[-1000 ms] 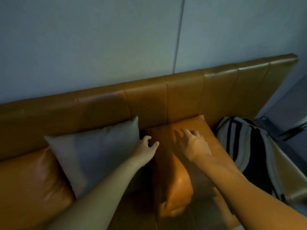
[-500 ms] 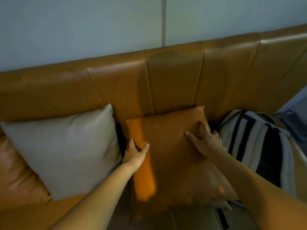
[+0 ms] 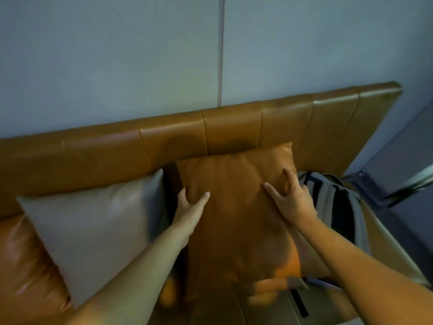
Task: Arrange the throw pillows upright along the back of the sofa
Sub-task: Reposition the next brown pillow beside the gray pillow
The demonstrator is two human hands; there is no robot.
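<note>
An orange leather pillow [image 3: 236,207] stands upright against the tan sofa back [image 3: 164,141]. My left hand [image 3: 188,207] grips its left edge, thumb on the front face. My right hand [image 3: 290,200] presses on its upper right part, fingers spread over the front and the right edge. To the left, a grey pillow [image 3: 93,226] leans upright on the sofa back, close to the orange one. A black-and-white striped pillow [image 3: 337,207] sits to the right, partly hidden behind my right arm.
Another orange cushion [image 3: 25,261] lies at the far left on the seat. The sofa back ends at the right [image 3: 396,90], with a grey floor and a dark frame [image 3: 398,184] beyond. A pale wall rises behind the sofa.
The orange pillow has been turned from edge-on to flat against the sofa back. Both hands moved onto its sides and now hold it there; the view has shifted.
</note>
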